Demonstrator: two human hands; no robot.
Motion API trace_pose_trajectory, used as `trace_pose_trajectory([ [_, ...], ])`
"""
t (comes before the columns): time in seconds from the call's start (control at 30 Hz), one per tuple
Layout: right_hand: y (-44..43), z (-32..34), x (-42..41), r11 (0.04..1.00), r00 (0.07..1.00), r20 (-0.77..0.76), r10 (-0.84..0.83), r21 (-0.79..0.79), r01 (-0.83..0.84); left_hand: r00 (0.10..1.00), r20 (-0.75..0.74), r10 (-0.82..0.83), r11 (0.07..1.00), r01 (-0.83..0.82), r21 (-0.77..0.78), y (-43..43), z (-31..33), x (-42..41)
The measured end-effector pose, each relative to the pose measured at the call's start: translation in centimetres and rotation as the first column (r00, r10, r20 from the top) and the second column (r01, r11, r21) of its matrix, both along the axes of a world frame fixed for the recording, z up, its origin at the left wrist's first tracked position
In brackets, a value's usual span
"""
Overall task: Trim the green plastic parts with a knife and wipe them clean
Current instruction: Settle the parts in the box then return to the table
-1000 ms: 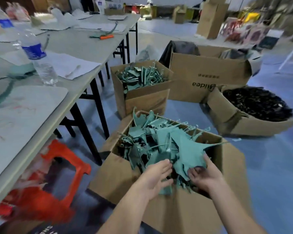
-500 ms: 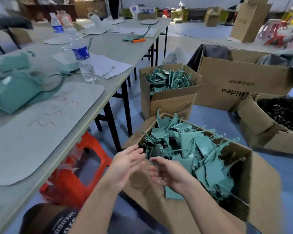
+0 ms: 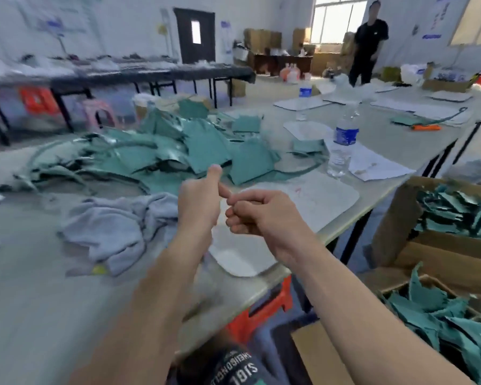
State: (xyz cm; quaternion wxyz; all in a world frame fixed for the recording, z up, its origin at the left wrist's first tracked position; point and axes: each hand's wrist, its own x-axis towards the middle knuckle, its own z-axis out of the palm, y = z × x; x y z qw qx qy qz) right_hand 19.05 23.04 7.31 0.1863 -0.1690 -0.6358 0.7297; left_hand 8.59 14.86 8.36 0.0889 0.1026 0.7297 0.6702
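A heap of green plastic parts (image 3: 178, 151) lies on the grey table (image 3: 25, 301), just beyond my hands. A crumpled grey cloth (image 3: 114, 223) rests left of my left hand. My left hand (image 3: 200, 201) is raised over the table edge, thumb up, one finger stretched toward the right hand, the others curled. My right hand (image 3: 258, 215) has its fingers curled and meets that fingertip; no part shows in either hand. An orange-handled knife (image 3: 425, 127) lies far back on the right table. Two cardboard boxes hold more green parts (image 3: 456, 209) (image 3: 442, 323).
A white mat (image 3: 303, 195) lies under my hands at the table edge. A water bottle (image 3: 342, 140) stands on paper behind it. An orange stool (image 3: 261, 309) sits below the table. A person in black (image 3: 368, 43) stands at the back.
My view has swung up from the floor box to the table. Both hands left the box of green parts and rose together over the table edge, holding nothing.
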Motion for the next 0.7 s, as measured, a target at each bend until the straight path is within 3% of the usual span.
trace_pose_trajectory([
  [0.1,-1.6,0.3,-5.8,0.994,0.994,0.018,0.106,0.032,-0.107,0.975,-0.036,0.221,0.972,-0.223,-0.076,-5.7,0.2,-5.0],
  [0.23,-3.1,0.1,-12.8,0.980,0.980,0.101,0.170,0.087,-0.178,0.868,-0.201,0.453,0.855,-0.487,-0.178,-13.4,-0.7,-10.6],
  [0.37,-5.4,-0.8,-19.6,0.977,0.981,0.163,0.104,0.165,-0.131,0.833,-0.219,0.509,0.844,-0.532,-0.062,-18.8,-2.0,-15.1],
  [0.43,-6.3,-0.9,-23.0,0.925,0.980,0.197,0.032,0.366,-0.103,0.823,-0.212,0.527,0.834,-0.549,-0.053,-20.7,-2.9,-16.8],
  [0.53,-6.7,-0.7,-27.2,0.722,0.989,0.143,-0.034,0.688,-0.075,0.813,-0.208,0.544,0.810,-0.573,-0.122,-22.3,-4.4,-18.1],
  [0.6,-6.1,-0.7,-29.7,0.517,0.988,0.090,-0.129,0.856,-0.011,0.808,-0.236,0.541,0.800,-0.580,-0.153,-23.0,-5.7,-18.5],
  [0.7,-4.0,-1.1,-33.1,0.226,0.963,0.126,-0.236,0.971,-0.072,0.790,-0.294,0.538,0.789,-0.594,-0.154,-23.7,-8.0,-18.7],
])
